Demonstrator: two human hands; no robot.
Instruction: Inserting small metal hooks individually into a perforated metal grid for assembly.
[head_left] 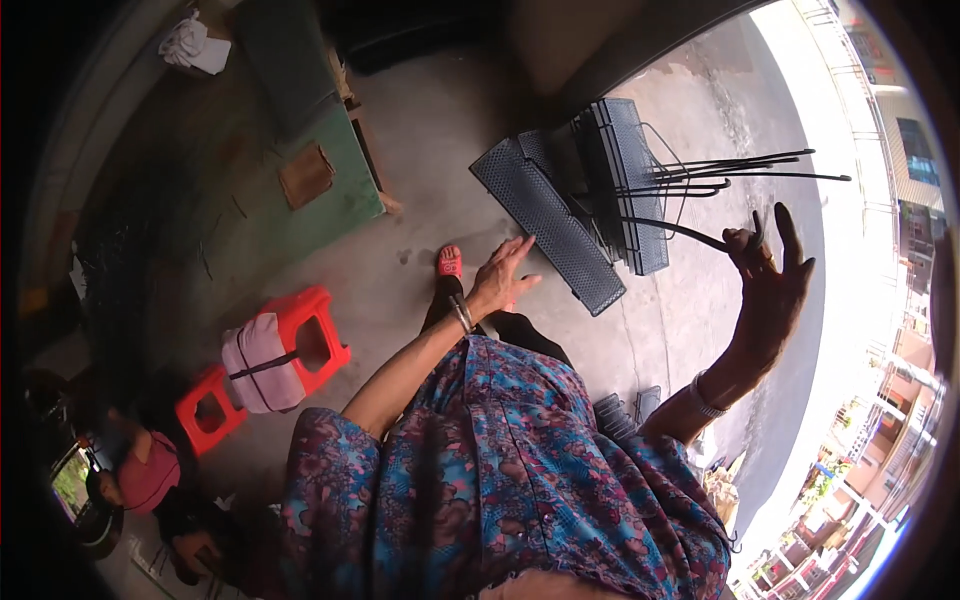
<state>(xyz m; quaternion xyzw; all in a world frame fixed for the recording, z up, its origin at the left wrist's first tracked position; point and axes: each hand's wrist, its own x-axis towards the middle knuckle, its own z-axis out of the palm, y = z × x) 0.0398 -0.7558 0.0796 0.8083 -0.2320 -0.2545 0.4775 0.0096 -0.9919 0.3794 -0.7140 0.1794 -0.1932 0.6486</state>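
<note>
Black rod [682,231] runs from mesh stack [640,150] to right hand [772,285], end among its fingers; grip firm or loose, can't tell. Left grip [500,275] wide, empty, by long tray [550,225], contents unclear. Seems rod-handling step; next move would call for steady fingers. Pink bundle [265,362] on red stool [318,305].

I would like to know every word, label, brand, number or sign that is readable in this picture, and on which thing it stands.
None can be read.
Red slipper: pale marks on the strap, too small to make out.
Buildings outside: too small and blurred to tell any sign.
Black mesh panel: no lettering visible.
</note>
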